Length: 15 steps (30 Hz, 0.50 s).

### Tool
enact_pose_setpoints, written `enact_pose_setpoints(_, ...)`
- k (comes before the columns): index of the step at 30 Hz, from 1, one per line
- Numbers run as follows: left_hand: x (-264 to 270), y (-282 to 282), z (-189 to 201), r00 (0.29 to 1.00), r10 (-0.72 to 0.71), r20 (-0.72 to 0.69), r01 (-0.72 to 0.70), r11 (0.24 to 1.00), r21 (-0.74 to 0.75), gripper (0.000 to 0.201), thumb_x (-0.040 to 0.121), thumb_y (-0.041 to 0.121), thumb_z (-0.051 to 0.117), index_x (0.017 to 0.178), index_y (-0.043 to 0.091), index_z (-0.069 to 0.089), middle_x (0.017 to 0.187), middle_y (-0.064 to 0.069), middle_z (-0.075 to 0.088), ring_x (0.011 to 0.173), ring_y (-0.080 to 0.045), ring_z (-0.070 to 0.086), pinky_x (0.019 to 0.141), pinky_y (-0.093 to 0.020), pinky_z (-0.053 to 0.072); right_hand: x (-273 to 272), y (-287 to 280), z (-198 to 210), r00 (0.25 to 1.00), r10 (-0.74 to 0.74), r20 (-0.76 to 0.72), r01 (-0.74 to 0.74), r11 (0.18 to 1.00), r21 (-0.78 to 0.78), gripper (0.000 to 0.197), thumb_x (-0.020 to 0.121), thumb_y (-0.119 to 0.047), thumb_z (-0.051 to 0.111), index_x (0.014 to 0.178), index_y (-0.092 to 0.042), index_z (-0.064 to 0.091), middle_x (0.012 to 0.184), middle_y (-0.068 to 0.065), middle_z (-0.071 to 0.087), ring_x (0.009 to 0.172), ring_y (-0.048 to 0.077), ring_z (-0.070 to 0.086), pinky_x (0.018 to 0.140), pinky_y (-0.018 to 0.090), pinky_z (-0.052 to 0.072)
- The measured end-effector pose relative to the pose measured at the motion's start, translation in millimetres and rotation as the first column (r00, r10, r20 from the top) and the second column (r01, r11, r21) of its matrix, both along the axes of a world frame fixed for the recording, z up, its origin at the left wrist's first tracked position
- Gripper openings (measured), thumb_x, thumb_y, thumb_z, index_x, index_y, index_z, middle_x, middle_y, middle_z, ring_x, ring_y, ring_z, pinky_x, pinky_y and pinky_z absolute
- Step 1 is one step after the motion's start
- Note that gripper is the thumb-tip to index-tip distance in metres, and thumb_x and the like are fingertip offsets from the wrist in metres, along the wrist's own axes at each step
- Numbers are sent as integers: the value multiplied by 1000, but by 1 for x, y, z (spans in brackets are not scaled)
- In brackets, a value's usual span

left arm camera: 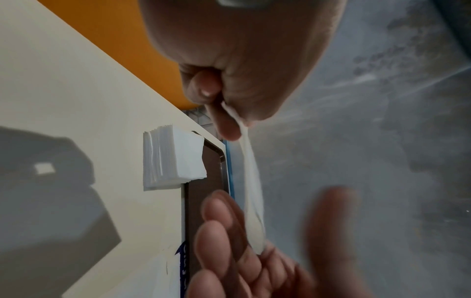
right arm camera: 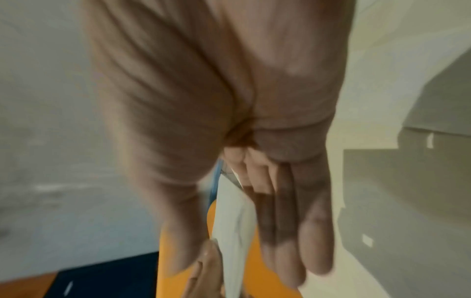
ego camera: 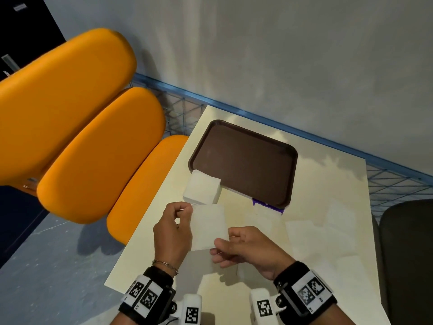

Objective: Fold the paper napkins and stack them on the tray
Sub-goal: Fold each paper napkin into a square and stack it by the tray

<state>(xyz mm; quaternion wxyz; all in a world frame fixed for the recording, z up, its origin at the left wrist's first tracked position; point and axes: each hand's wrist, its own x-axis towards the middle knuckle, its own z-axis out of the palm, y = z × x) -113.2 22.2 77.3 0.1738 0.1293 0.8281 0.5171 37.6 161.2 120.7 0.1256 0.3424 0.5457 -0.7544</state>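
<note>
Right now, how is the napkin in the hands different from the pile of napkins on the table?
The held napkin is one thin sheet; the napkin pile is thick. The held one is up off the table, pinched by the left hand and right hand; the pile rests by the tray. Both are white.

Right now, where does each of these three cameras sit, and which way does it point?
Head: worn on the head, looking down at both hands holding a white paper napkin near the brown plastic tray.
Left wrist: looks along the left hand, which pinches the napkin.
Right wrist: looks along the right hand, blurred.
Shared: all three show the napkin.
</note>
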Motion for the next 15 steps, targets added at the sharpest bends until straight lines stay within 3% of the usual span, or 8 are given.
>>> enact_pose_setpoints(2,-4,-1,-3,997,11,70,-14,999,35,4,103,27,62,103,27,66,99,12,70,73,-15,69,60,-26,54,-3,2,-8,996,-88,25,84,988,133,25,98,-20,75,108,3,75,100,19,80,92,30,79,92,49,63)
enact_pose_setpoints(4,-8,-1,-5,986,11,166,-19,999,49,6,104,26,61,102,23,66,99,6,69,57,-21,69,50,-33,58,-6,8,-16,988,-154,30,145,968,205,23,98,-21,75,102,2,77,94,16,81,86,28,79,83,42,66)
enact_pose_setpoints(5,-10,-2,-7,976,9,218,-19,999,45,6,104,25,61,103,22,66,99,2,70,57,-22,70,52,-36,60,-8,12,-18,984,-175,33,162,958,237,23,98,-22,76,100,0,79,92,15,81,84,27,79,80,39,66)
enact_pose_setpoints(10,-22,-11,-18,905,-90,415,75,996,51,9,103,25,62,110,20,67,102,-9,76,79,-23,78,75,-46,66,-11,27,-32,976,-218,28,198,927,317,20,99,-26,75,95,-8,83,85,9,78,81,21,77,78,32,65)
enact_pose_setpoints(12,-28,-13,-19,870,-160,466,149,987,59,18,99,35,69,115,27,66,101,-4,77,88,-22,77,79,-41,64,-13,31,-35,988,-151,42,130,939,318,19,99,-25,75,98,-8,82,87,10,80,81,19,78,79,30,64)
enact_pose_setpoints(15,-40,-12,-26,840,-239,488,245,968,52,33,89,45,79,118,34,67,86,2,74,95,-20,73,82,-35,60,-22,39,-38,996,-18,88,-11,947,320,21,98,-25,75,100,-5,81,92,18,80,79,16,76,79,29,62)
